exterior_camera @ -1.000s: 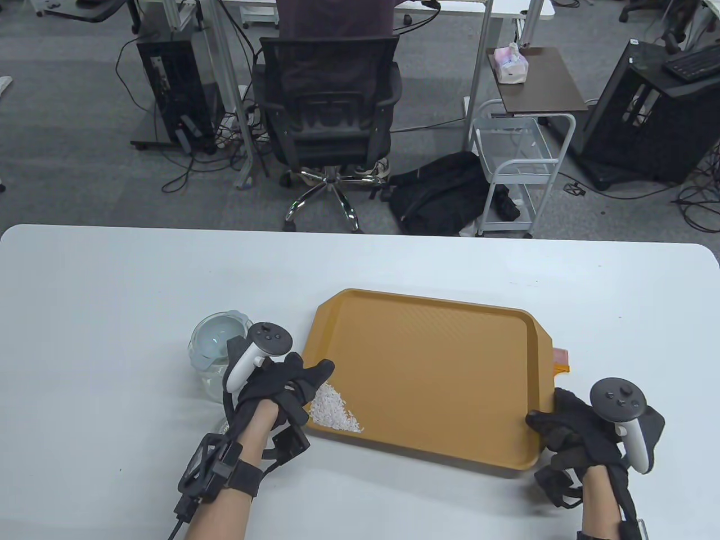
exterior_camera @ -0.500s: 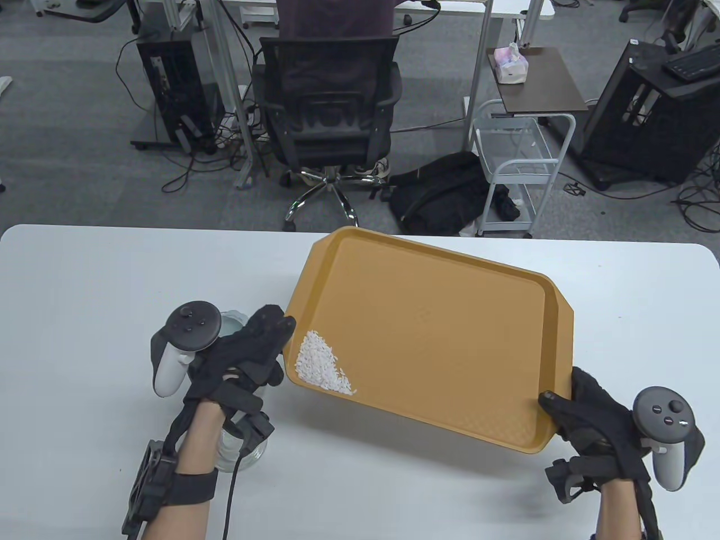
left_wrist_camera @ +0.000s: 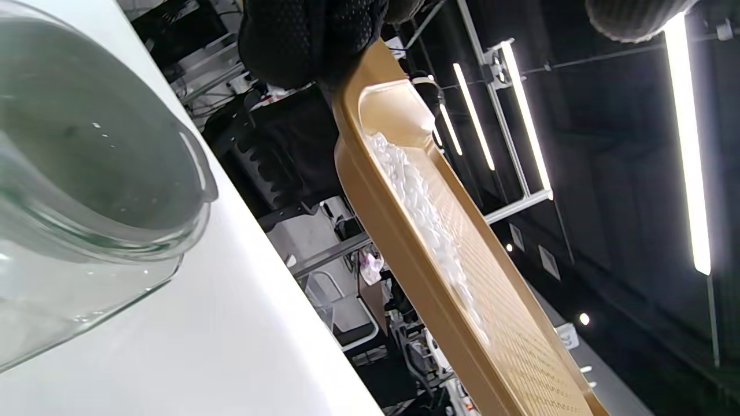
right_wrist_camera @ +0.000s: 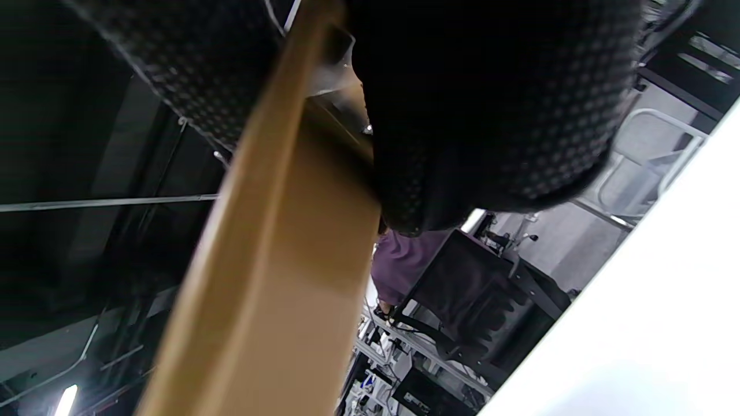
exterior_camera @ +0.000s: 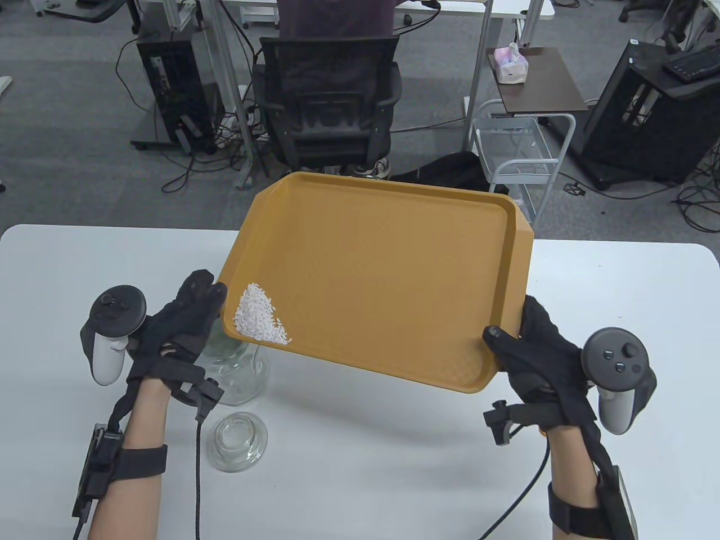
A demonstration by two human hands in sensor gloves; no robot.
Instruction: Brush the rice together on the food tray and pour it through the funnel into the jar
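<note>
Item count: one food tray, one pile of rice, one funnel, one jar, two gloved hands.

The food tray is orange-brown and is held clear of the table, above its middle, tilted so that its near-left corner sits lowest. The rice lies gathered in that near-left corner, against the rim. In the left wrist view the grains run along the inside of the tray wall.

The funnel is clear; it stands on the table near the near-left part of the surface, partly under the tray's low corner. The jar is clear glass, upright, open at the top, just nearer the near edge than the funnel. Contents of the jar and the funnel cannot be determined.

The left hand grips the tray's left edge at the low corner, fingers curled over the rim; the rice lies just beside these fingertips. The right hand grips the tray's near-right corner, thumb on top and fingers underneath, well apart from the rice.
</note>
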